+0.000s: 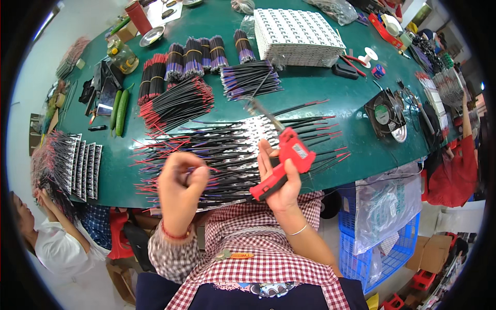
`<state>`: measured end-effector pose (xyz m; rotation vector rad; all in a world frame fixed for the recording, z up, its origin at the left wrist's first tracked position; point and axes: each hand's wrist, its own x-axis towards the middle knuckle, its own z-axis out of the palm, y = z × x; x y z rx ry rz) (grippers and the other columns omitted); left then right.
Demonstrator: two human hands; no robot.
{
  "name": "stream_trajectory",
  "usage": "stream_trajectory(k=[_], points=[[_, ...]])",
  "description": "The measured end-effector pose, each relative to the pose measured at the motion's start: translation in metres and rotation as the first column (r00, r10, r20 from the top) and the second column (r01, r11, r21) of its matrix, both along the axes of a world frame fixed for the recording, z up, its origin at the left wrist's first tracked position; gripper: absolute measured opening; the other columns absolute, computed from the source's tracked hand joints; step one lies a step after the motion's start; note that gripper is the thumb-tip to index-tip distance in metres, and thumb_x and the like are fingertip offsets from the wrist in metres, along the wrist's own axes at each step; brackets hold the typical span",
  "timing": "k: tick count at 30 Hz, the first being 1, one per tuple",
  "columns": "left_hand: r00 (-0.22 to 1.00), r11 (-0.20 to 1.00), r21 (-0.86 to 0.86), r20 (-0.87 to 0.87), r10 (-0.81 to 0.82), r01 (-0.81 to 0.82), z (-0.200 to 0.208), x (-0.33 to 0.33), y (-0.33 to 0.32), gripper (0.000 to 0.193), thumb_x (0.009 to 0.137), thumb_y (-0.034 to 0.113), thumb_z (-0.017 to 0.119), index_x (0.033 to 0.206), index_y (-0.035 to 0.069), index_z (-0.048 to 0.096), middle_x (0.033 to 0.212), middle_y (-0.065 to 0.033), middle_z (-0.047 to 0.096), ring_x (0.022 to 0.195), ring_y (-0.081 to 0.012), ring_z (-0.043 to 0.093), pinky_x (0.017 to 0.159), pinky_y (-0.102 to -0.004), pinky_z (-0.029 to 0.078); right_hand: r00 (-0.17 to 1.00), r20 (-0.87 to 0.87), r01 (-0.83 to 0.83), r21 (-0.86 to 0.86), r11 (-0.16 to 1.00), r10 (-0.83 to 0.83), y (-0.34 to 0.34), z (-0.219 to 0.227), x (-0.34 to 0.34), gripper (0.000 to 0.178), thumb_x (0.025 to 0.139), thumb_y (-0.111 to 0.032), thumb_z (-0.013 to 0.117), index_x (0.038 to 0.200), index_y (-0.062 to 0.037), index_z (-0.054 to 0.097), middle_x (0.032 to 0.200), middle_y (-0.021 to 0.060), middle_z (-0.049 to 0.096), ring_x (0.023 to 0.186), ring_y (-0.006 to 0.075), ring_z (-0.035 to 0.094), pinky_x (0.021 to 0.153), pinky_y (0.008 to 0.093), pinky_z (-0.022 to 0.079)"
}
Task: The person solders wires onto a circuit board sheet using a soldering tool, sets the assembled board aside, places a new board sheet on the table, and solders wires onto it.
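My right hand (pixel 281 191) grips a red soldering gun (pixel 298 151), its metal barrel pointing up and away to the left over a white board (pixel 253 129). Many thin black wires (pixel 222 155) with red and purple ends stick out from both sides of that board on the green table. Left of the gun, my left hand (pixel 181 188) hovers over the wires' left ends. Its fingers are curled with thumb and fingertips close together, slightly blurred. Whatever they may hold is too small to make out.
Loose black wires (pixel 181 103) and banded wire bundles (pixel 193 54) lie beyond. Farther back stands a stack of white boards (pixel 297 33). A small fan (pixel 385 114) is at right, two cucumbers (pixel 122 111) at left. A blue crate (pixel 380 258) sits below the table; co-workers sit at both sides.
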<state>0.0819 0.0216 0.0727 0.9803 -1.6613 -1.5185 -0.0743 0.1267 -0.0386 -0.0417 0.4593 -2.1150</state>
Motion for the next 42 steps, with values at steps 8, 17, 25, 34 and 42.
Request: stream_trajectory(k=[8, 17, 25, 34, 42], points=[[0.851, 0.649, -0.633, 0.523, -0.043, 0.421, 0.003, -0.094, -0.001, 0.035, 0.075, 0.018, 0.072, 0.099, -0.002, 0.056, 0.091, -0.0164, 0.06, 0.075, -0.0305, 0.064, 0.064, -0.0374, 0.052, 0.971, -0.119, 0.198, -0.101, 0.975, -0.209, 0.024, 0.033, -0.03, 0.034, 0.085, -0.027, 0.06, 0.106, -0.0017, 0.053, 0.139, 0.0245, 0.037, 0.136, 0.0313, 0.029, 0.115, 0.0406, 0.021], [0.506, 0.523, -0.428, 0.863, -0.006, 0.737, -0.074, -0.173, -0.015, 0.073, 0.067, 0.03, 0.078, 0.12, -0.009, 0.047, 0.096, -0.0144, 0.059, 0.078, -0.0247, 0.066, 0.062, -0.0323, 0.054, 0.887, -0.278, 0.342, -0.137, 0.93, -0.368, 0.066, 0.043, -0.071, 0.034, 0.085, -0.033, 0.057, 0.107, -0.0071, 0.055, 0.136, 0.0224, 0.043, 0.135, 0.031, 0.031, 0.115, 0.0407, 0.018], [0.623, 0.444, -0.591, 0.777, 0.09, 0.674, -0.088, -0.176, -0.021, 0.035, 0.067, 0.012, 0.072, 0.095, -0.002, 0.054, 0.092, -0.0142, 0.055, 0.068, -0.0261, 0.065, 0.055, -0.0345, 0.052, 0.873, -0.283, 0.38, -0.115, 0.918, -0.397, 0.069, 0.049, -0.075, 0.035, 0.085, -0.035, 0.058, 0.107, -0.0069, 0.055, 0.134, 0.0201, 0.046, 0.134, 0.0306, 0.032, 0.115, 0.0406, 0.018], [0.641, 0.46, -0.558, 0.767, -0.03, 0.691, -0.09, -0.179, -0.019, 0.028, 0.065, 0.01, 0.064, 0.087, -0.001, 0.05, 0.089, -0.0159, 0.051, 0.061, -0.0295, 0.061, 0.053, -0.0359, 0.051, 0.857, -0.307, 0.408, -0.087, 0.909, -0.414, 0.068, 0.05, -0.078, 0.034, 0.085, -0.034, 0.057, 0.105, -0.007, 0.055, 0.133, 0.0196, 0.047, 0.134, 0.0309, 0.032, 0.115, 0.0408, 0.018], [0.665, 0.485, -0.532, 0.731, -0.151, 0.694, -0.086, -0.17, -0.036, 0.036, 0.065, 0.017, 0.067, 0.089, -0.001, 0.048, 0.089, -0.0176, 0.05, 0.068, -0.0352, 0.06, 0.059, -0.0436, 0.05, 0.851, -0.265, 0.425, -0.159, 0.891, -0.453, 0.073, 0.052, -0.087, 0.031, 0.088, -0.029, 0.055, 0.106, -0.0034, 0.055, 0.135, 0.0229, 0.043, 0.136, 0.0329, 0.028, 0.116, 0.0414, 0.018]])
